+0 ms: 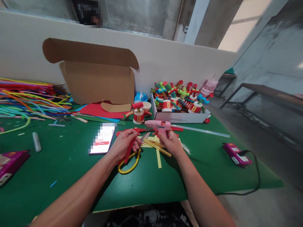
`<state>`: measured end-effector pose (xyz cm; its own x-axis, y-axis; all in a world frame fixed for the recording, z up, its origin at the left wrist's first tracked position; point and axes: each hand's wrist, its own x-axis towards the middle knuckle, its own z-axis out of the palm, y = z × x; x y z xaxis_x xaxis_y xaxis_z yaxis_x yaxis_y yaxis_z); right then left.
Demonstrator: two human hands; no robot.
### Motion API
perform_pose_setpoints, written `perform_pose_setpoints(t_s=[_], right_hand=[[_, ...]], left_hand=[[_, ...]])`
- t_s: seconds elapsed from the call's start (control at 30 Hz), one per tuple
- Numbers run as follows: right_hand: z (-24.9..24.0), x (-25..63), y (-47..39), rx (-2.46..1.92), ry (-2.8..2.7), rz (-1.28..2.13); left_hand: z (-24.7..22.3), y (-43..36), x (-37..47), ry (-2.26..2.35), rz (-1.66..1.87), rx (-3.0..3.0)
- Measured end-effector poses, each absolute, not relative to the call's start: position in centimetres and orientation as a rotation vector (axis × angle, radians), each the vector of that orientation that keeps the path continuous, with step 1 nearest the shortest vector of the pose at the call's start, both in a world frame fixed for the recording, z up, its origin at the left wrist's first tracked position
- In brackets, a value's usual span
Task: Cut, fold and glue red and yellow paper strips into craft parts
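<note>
In my left hand [125, 143], fingers pinched, is a red paper strip [129, 149] that hangs downward. My right hand [170, 142] is wrapped round the handle of a pink glue gun [157, 124], its nozzle pointing left above my left hand. A long clear glue stick [201, 129] sticks out of the gun's back end. Yellow-handled scissors [127, 171] lie beneath and beside my left hand. Between the hands are yellow paper strips [158, 159]. Just behind the gun stands a paper-cup figure [138, 116] with a red head and striped spring arms.
A white box [182, 118] of similar figures stands behind on the right. A phone [103, 138] lies left of my hands. Colourful strips [35, 101] and an open cardboard box [99, 82] are at back left; a corded purple power strip [237, 154] is at right.
</note>
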<state>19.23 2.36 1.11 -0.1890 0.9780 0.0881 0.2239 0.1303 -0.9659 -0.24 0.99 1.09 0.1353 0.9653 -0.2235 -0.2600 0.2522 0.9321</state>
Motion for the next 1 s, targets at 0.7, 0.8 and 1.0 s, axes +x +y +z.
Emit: perform_pose_setpoints(t_s=[0.7,0.8,1.0], right_hand=[[0.88,19.08,1.43,-1.265,-1.992,0.605],[0.71,19.11,1.46,-1.235,-2.003,0.556],[0.73,19.10,1.48,-1.201,-2.018,0.488]], left_hand=[[0.82,1.29,-0.41,1.073,1.115,0.868],[0.74,1.28,-0.41,1.081,1.119,0.880],[0.68,1.27,-0.43,1.067,1.115,0.898]])
